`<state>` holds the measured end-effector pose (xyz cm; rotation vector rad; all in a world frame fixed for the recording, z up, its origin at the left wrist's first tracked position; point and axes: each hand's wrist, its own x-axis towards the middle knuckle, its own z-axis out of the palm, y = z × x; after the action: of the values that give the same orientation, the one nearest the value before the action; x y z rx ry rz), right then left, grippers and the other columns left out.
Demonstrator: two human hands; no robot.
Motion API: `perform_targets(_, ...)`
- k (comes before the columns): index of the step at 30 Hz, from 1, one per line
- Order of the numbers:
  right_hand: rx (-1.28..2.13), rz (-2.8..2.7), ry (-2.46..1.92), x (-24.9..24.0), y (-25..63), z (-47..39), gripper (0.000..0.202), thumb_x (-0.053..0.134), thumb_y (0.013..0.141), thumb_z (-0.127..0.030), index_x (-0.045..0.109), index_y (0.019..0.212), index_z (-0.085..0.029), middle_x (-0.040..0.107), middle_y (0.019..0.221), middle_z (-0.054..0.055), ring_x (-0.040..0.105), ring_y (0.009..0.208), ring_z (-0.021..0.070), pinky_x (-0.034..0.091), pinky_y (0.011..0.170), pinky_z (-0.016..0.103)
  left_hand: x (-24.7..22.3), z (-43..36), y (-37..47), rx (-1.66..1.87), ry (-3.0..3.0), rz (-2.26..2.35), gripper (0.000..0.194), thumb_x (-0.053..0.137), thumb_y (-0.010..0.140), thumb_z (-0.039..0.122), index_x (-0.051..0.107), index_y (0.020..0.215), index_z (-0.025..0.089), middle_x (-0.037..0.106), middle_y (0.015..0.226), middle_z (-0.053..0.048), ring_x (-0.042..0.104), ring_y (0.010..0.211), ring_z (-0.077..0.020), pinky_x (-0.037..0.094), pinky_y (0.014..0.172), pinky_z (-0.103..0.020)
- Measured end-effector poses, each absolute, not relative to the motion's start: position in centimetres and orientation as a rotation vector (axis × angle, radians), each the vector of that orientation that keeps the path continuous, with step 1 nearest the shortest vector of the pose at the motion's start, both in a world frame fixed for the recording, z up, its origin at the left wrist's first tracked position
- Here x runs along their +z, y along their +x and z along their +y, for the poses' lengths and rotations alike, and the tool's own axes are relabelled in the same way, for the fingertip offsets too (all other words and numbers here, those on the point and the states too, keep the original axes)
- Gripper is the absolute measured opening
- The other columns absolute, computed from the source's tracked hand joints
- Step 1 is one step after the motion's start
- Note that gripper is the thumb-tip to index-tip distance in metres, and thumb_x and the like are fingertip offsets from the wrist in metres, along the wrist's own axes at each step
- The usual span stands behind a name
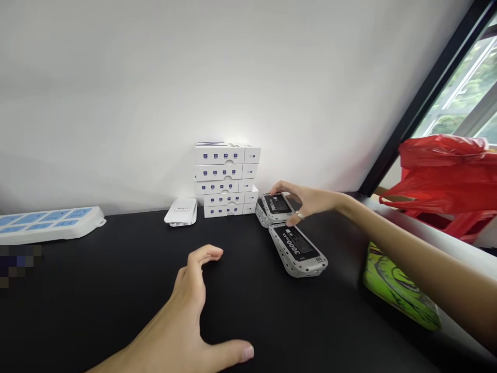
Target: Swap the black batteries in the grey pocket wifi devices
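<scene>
My right hand (298,201) curves over a white handheld device with an exposed black battery (276,204), its fingers on the far edge and its thumb at the near edge. This device lies on top of another at the back, tilted slightly. Just in front is a stack of similar devices (298,246), the top battery marked 3000mAh. My left hand (190,311) hovers above the black table (248,321), fingers and thumb spread apart, with nothing in it.
Several white boxes (223,199) are piled against the wall. Left of them lie thin white covers (181,211) in a stack. A white and blue power strip (58,223) is at far left. At right are a green patterned case (399,290) and a red plastic bag (446,176).
</scene>
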<state>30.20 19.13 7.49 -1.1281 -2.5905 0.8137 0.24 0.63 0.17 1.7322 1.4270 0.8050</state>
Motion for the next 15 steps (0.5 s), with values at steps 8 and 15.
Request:
perform_targets(8, 0.825, -2.637, -1.156, 7.2, 29.2, 19.5, 0.069, 0.073, 0.070, -0.042, 0.044, 0.130, -0.024, 0.036, 0.149, 0.008, 0.038, 0.133, 0.0291, 0.036, 0.108, 0.040, 0.3, 0.6, 0.2, 0.792, 1.728, 1.430, 0.092, 0.084, 0.056, 0.039, 0.029, 0.130, 0.036, 0.034, 0.136, -0.011, 0.032, 0.132, -0.0470, 0.031, 0.097, -0.070)
perform_targets(15, 0.277, -2.416, -1.705, 10.5, 27.6, 14.0, 0.077, 0.047, 0.081, -0.074, 0.042, 0.133, -0.017, 0.064, 0.114, 0.017, 0.063, 0.100, 0.0329, 0.050, 0.084, 0.046, 0.8, 0.5, 0.3, 0.735, 1.701, 1.450, 0.091, 0.081, 0.058, 0.037, 0.027, 0.131, 0.035, 0.030, 0.139, -0.012, 0.029, 0.134, -0.0462, 0.031, 0.099, -0.067)
